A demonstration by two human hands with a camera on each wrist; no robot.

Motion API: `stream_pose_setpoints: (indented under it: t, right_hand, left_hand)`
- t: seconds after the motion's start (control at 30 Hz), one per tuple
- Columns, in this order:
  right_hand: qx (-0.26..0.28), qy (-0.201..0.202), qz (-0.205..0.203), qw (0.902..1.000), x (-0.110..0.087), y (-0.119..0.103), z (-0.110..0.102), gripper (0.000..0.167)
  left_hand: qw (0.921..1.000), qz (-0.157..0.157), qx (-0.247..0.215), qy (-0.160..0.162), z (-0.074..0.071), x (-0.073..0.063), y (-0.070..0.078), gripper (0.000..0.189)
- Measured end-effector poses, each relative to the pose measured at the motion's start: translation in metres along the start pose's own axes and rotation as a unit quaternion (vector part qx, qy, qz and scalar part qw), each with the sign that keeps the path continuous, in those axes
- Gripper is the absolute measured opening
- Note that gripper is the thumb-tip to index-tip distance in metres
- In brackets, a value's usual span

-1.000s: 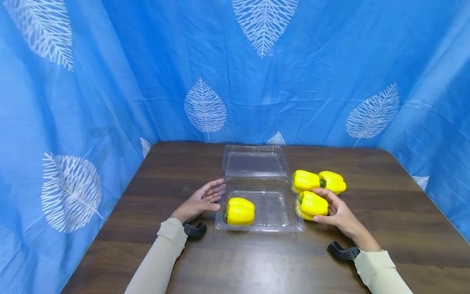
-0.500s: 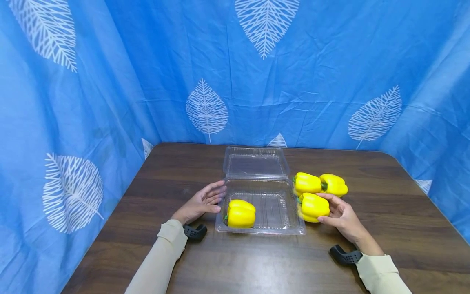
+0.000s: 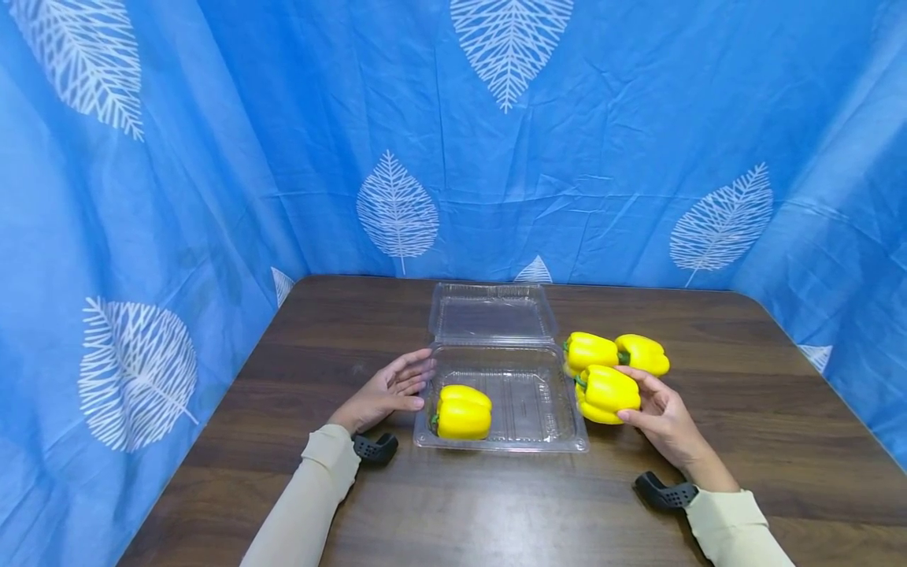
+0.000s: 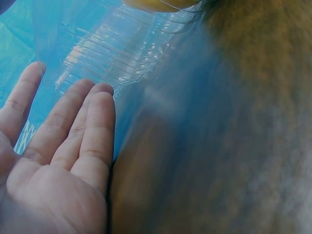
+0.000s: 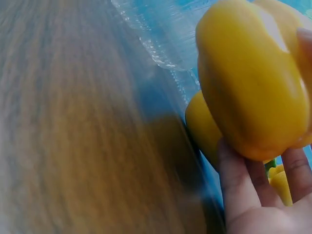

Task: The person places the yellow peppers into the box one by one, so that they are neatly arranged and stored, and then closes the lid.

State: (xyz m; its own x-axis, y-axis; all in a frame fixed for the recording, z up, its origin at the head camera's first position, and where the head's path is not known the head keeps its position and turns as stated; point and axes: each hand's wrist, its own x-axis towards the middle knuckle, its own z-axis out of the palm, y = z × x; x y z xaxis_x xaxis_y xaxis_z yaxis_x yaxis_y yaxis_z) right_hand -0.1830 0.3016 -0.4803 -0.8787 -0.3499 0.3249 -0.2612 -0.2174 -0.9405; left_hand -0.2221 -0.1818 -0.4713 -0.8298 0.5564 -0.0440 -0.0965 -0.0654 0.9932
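Observation:
In the head view my right hand (image 3: 655, 413) holds a yellow bell pepper (image 3: 611, 387), thumb on the near side and fingers on the far side. The right wrist view shows the held bell pepper (image 5: 253, 83) large, with fingertips against its end and another yellow pepper (image 5: 201, 127) partly hidden behind it. A clear plastic clamshell container (image 3: 524, 445) lies with its lid folded back, just left of the held pepper. One yellow pepper (image 3: 464, 413) lies inside, near the front left corner. My left hand (image 3: 386, 394) has extended fingers right at the container's left wall (image 4: 97, 63).
Two more yellow peppers (image 3: 591, 352) (image 3: 642, 354) lie together behind the held one, right of the container. The lid (image 3: 494, 315) lies toward the back of the brown wooden table (image 3: 453, 512). A blue curtain (image 3: 602, 142) with white leaf prints surrounds the table.
The pepper in my right hand has tilted and risen slightly, moving a little to the right with the hand. My left hand stays beside the container.

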Motion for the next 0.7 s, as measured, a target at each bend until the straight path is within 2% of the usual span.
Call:
stream_pose_setpoints:
  t: [0.4, 0.7]
  right_hand:
    - [0.024, 0.018, 0.013, 0.9995, 0.005, -0.010, 0.002, 0.063]
    - [0.007, 0.006, -0.008, 0.9999, 0.007, -0.012, 0.004, 0.065]
  left_hand:
    - [0.9999, 0.007, 0.009, -0.001, -0.003, 0.002, -0.003, 0.088]
    - [0.9998, 0.004, 0.018, 0.000, -0.003, 0.003, -0.003, 0.089]
